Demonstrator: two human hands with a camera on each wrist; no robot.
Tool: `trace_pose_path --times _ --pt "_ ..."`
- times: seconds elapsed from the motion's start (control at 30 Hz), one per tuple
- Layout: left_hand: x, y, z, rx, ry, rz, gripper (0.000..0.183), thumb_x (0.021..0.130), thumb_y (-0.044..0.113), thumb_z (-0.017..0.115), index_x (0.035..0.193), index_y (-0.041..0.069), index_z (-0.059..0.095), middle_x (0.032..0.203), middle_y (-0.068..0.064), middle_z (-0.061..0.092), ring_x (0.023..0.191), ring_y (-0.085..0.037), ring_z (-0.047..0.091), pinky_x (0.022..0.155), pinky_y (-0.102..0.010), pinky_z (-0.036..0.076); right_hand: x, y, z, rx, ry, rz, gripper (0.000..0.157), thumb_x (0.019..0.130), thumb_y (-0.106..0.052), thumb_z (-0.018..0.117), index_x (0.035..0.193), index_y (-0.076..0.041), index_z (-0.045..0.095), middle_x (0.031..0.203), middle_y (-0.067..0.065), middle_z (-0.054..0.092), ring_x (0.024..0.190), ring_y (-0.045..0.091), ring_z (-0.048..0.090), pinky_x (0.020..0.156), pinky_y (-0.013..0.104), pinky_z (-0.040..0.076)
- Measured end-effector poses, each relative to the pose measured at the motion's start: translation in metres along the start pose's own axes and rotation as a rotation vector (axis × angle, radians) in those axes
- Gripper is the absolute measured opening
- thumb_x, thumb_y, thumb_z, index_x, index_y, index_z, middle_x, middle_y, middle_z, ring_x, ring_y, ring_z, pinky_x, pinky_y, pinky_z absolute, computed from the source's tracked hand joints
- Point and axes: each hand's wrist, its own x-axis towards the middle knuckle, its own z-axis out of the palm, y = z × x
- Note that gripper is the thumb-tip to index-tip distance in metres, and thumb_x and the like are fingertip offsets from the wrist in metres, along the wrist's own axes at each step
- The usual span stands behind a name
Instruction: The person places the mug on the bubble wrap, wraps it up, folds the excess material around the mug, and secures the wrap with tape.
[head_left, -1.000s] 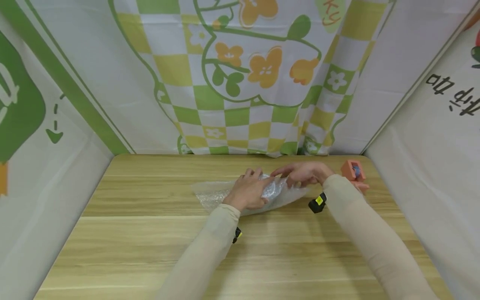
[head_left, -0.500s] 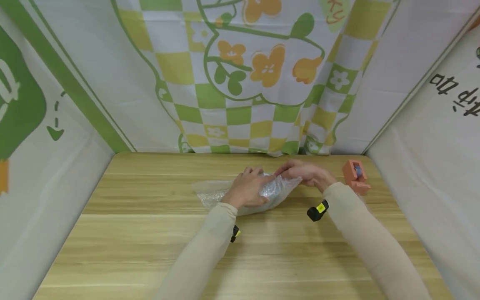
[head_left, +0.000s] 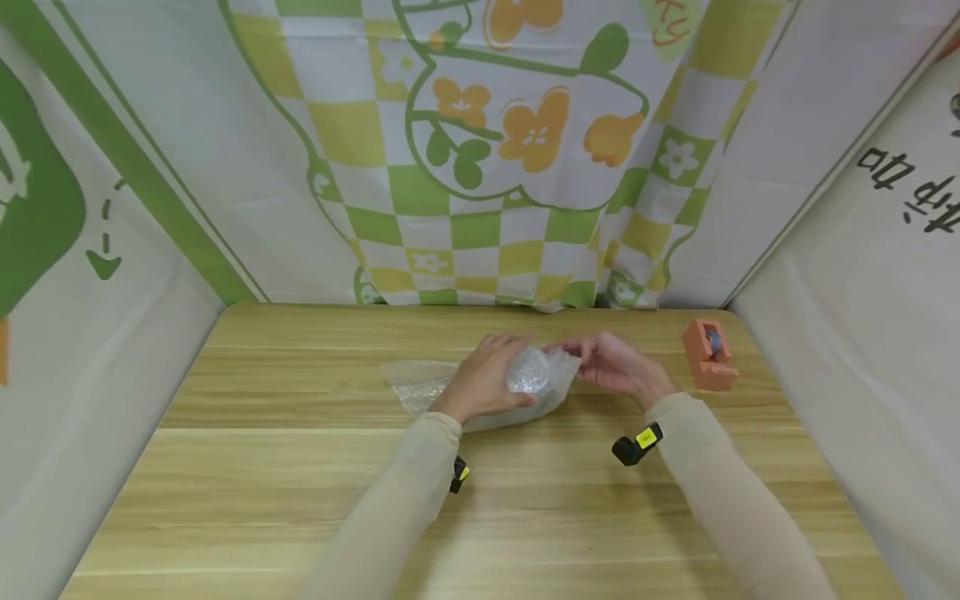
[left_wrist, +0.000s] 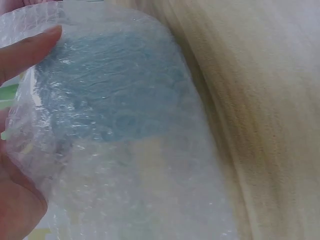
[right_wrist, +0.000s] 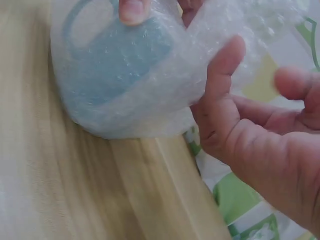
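We see a light-blue, mug-like object with a looped handle (right_wrist: 112, 65) inside a translucent sheet of bubble wrap (head_left: 529, 372), between the two hands on the far part of the pale wood-grain tabletop (head_left: 300, 492). The left hand (head_left: 483, 379) grips the wrapped object, its thumb on the near side and its fingers curved over the top, while a loose flap of the wrap stretches out to the left. The right hand (head_left: 618, 367) meets the other end with partly bent, spread fingers; we cannot tell whether they pinch the wrap or only touch it. Beyond that hand, further right, we find a coral-orange tape dispenser (head_left: 707, 357), and a green, yellow and white checked cloth (head_left: 480, 233) hangs behind
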Motion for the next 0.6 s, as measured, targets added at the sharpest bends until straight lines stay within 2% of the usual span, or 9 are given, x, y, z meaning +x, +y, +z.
trace_pose_path --times 0.13,0.3,0.43,0.6 --pt "-0.002 -0.002 0.002 -0.027 0.017 -0.012 0.105 0.076 0.033 0.091 0.159 0.010 0.031 0.157 -0.014 0.041 0.146 -0.035 0.034 0.117 -0.053 0.031 -0.002 0.009 -0.003 -0.051 -0.031 -0.040 0.059 0.087 0.020 0.040 0.145 0.024 0.030 0.126 0.013 0.060 0.098 0.016 0.064 0.081 0.026 0.056" --pt "-0.002 -0.003 0.003 -0.052 0.033 -0.021 0.110 0.075 0.033 0.091 0.161 0.010 0.027 0.156 -0.012 0.044 0.146 -0.037 0.032 0.118 -0.053 0.029 -0.004 0.013 -0.002 -0.137 -0.017 -0.068 0.060 0.089 0.014 0.054 0.145 0.021 0.034 0.131 0.014 0.057 0.105 0.018 0.063 0.090 0.033 0.056" --pt "-0.003 -0.002 0.004 -0.060 0.035 -0.025 0.111 0.075 0.033 0.091 0.161 0.012 0.026 0.155 -0.012 0.045 0.146 -0.038 0.033 0.118 -0.052 0.029 -0.004 0.015 0.000 -0.237 0.029 -0.066 0.059 0.090 0.009 0.059 0.144 0.018 0.039 0.134 0.016 0.055 0.109 0.018 0.060 0.092 0.033 0.054" --pt "-0.003 -0.002 0.006 -0.059 0.044 -0.018 0.109 0.075 0.032 0.091 0.161 0.009 0.027 0.154 -0.012 0.046 0.145 -0.038 0.034 0.118 -0.052 0.029 -0.001 0.020 0.008 -0.346 0.111 -0.092 0.059 0.091 0.005 0.067 0.143 0.016 0.042 0.125 0.016 0.059 0.103 0.016 0.061 0.086 0.030 0.055"
